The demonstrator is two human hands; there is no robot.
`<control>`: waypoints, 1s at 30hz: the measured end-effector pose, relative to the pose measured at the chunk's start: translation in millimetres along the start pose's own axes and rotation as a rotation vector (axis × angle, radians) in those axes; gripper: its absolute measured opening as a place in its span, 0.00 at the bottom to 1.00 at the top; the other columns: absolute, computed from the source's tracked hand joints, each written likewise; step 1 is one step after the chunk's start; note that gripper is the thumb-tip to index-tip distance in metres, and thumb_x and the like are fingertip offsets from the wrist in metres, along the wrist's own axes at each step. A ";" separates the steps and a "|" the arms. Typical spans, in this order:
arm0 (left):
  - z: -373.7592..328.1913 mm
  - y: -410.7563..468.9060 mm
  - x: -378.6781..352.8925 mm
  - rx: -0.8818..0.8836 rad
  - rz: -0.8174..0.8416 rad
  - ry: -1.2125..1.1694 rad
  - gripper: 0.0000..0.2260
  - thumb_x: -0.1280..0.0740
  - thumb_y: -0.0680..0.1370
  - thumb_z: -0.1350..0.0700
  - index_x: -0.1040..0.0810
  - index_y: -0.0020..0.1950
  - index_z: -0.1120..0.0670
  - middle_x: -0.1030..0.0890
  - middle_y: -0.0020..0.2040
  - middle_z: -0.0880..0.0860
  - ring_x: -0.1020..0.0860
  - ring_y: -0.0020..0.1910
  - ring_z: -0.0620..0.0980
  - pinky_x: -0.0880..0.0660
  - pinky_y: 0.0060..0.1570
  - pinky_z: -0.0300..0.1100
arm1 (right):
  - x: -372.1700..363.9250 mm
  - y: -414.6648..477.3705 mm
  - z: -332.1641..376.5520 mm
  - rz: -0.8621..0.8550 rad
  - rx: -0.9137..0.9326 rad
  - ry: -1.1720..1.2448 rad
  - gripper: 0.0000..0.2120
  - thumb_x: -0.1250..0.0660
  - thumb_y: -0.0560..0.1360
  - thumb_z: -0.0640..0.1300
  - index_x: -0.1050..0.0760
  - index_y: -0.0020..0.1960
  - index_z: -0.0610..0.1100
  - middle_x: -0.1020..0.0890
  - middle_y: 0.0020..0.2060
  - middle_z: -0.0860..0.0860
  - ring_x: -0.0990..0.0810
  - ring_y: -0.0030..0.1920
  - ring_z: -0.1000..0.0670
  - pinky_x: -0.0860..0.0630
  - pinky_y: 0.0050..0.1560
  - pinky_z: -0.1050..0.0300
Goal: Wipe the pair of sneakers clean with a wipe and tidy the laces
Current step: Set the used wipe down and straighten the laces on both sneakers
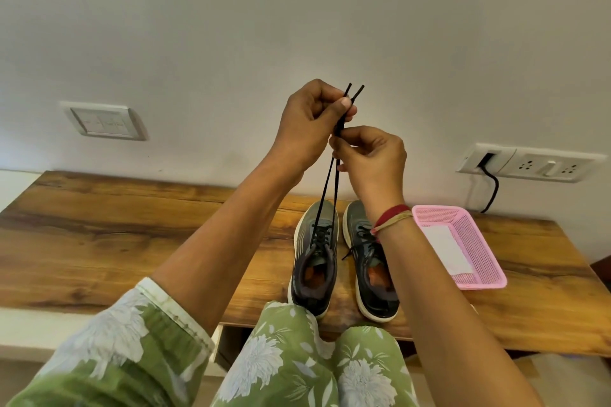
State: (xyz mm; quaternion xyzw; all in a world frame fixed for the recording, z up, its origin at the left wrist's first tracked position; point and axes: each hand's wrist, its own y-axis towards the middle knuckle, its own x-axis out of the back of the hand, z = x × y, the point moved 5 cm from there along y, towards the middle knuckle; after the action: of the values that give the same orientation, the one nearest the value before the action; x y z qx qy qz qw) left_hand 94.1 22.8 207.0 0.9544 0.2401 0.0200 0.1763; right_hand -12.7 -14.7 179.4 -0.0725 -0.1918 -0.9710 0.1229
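Note:
Two grey-and-black sneakers stand side by side on the wooden table [132,225], toes toward the wall. From the left sneaker [315,258], both ends of the black lace [329,188] rise taut to my hands. My left hand [310,119] pinches the two lace ends near their tips, high above the shoe. Just below it, my right hand [370,155] pinches the same two strands. The right sneaker [372,261] is partly hidden by my right wrist; its lace lies loose on the tongue. A white wipe [446,248] lies in the pink basket [479,258].
The pink basket sits on the table right of the sneakers. On the wall behind are a switch plate [104,120] at the left and a socket strip [532,162] with a black cable [492,188] at the right. My green floral knees are at the table's front edge.

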 end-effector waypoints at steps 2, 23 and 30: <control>0.6 -0.1 1.4 0.001 0.000 0.013 0.02 0.36 0.79 0.61 0.24 0.47 0.58 0.18 0.43 0.55 0.19 0.44 0.47 0.22 0.45 0.38 | 0.2 -0.1 -0.9 0.008 -0.019 0.097 0.03 0.29 0.71 0.37 0.19 0.42 0.44 0.18 0.34 0.51 0.18 0.35 0.50 0.20 0.37 0.57; 34.0 -29.2 1.5 -0.109 0.065 0.310 0.23 0.31 0.74 0.64 0.35 0.63 0.48 0.18 0.49 0.50 0.18 0.46 0.44 0.21 0.51 0.39 | 8.4 13.1 2.0 0.220 0.022 0.069 0.04 0.28 0.70 0.36 0.19 0.42 0.44 0.17 0.38 0.49 0.17 0.40 0.53 0.20 0.45 0.57; 23.7 -14.3 6.2 -0.110 0.215 0.354 0.18 0.29 0.72 0.67 0.22 0.59 0.55 0.18 0.51 0.51 0.18 0.50 0.45 0.21 0.53 0.44 | 8.5 12.8 3.2 0.249 0.023 0.057 0.07 0.28 0.70 0.36 0.19 0.42 0.47 0.17 0.42 0.53 0.18 0.43 0.56 0.21 0.44 0.61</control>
State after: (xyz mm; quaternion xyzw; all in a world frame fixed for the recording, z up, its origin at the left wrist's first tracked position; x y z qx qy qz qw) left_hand 96.1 29.7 179.6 0.9451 0.1627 0.2189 0.1802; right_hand -17.2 -26.7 188.4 -0.0666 -0.1888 -0.9476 0.2489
